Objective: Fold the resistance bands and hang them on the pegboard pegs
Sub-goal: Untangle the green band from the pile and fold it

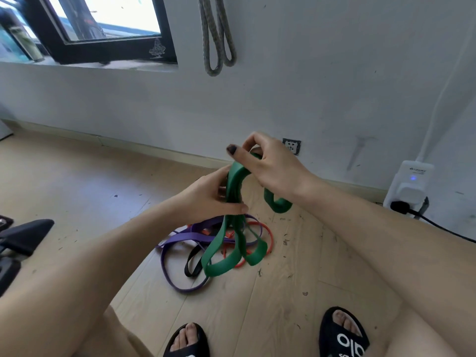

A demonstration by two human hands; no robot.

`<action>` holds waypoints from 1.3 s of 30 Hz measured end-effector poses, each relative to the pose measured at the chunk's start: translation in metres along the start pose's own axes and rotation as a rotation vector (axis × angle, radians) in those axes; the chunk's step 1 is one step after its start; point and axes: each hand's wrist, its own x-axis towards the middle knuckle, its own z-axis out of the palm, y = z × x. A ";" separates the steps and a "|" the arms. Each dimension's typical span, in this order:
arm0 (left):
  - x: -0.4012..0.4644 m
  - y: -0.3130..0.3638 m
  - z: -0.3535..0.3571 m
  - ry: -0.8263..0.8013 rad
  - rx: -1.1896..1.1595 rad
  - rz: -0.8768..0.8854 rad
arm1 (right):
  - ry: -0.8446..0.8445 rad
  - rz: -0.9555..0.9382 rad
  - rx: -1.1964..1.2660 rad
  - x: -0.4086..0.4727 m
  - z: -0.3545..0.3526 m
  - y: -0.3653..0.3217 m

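Note:
I hold a wide green resistance band point(235, 188) doubled into several loops above the floor. My left hand point(206, 197) pinches the gathered strands in the middle. My right hand point(270, 163) grips the top fold, and one loop end point(279, 204) curls out below my right wrist. The lower green loops point(226, 261) dangle over a pile on the floor: a purple band point(180, 253), an orange-red band point(268, 233) and a thin black band point(192, 264). A grey braided rope point(219, 37) hangs on the wall above. No pegboard is in view.
The wooden floor point(77, 181) carries small bits of debris. A wall socket point(291, 146) sits behind my right hand; a white plugged-in device point(409, 186) with a black cable stands at right. A black object point(23, 240) lies at left. My sandalled feet point(342, 333) are below.

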 end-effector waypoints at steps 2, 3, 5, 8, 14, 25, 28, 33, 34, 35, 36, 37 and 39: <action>0.002 0.000 0.000 0.035 -0.041 0.006 | 0.050 0.000 0.093 0.001 -0.006 0.000; 0.002 0.000 0.000 0.044 -0.040 0.010 | 0.074 0.005 0.125 0.002 -0.008 0.000; 0.003 0.002 -0.005 0.049 0.002 0.031 | 0.106 0.014 0.131 0.003 -0.014 0.003; 0.000 0.006 -0.013 0.053 0.019 0.053 | 0.122 0.016 0.083 0.002 -0.021 0.008; 0.000 0.009 -0.004 0.015 0.065 0.046 | 0.136 0.024 0.146 0.000 -0.023 0.006; 0.004 -0.001 -0.014 0.017 -0.025 0.028 | 0.147 0.062 0.183 -0.003 -0.033 0.008; 0.003 -0.005 -0.007 -0.035 -0.030 0.000 | 0.147 0.056 0.227 -0.003 -0.029 0.005; 0.002 -0.025 0.005 -0.025 0.129 -0.020 | 0.127 0.065 0.229 0.001 -0.024 0.006; 0.001 -0.030 0.004 -0.013 0.125 -0.024 | 0.124 0.065 0.211 0.001 -0.023 0.007; 0.000 -0.034 0.002 -0.007 0.110 -0.029 | 0.111 0.058 0.184 0.002 -0.022 0.008; -0.003 -0.039 -0.001 -0.006 0.104 -0.037 | 0.082 0.050 0.144 0.003 -0.022 0.008; -0.008 -0.044 -0.007 -0.013 0.121 -0.053 | 0.030 0.043 0.086 0.003 -0.022 0.008; -0.020 -0.055 -0.020 -0.040 0.195 -0.112 | -0.139 0.017 -0.139 0.003 -0.023 0.011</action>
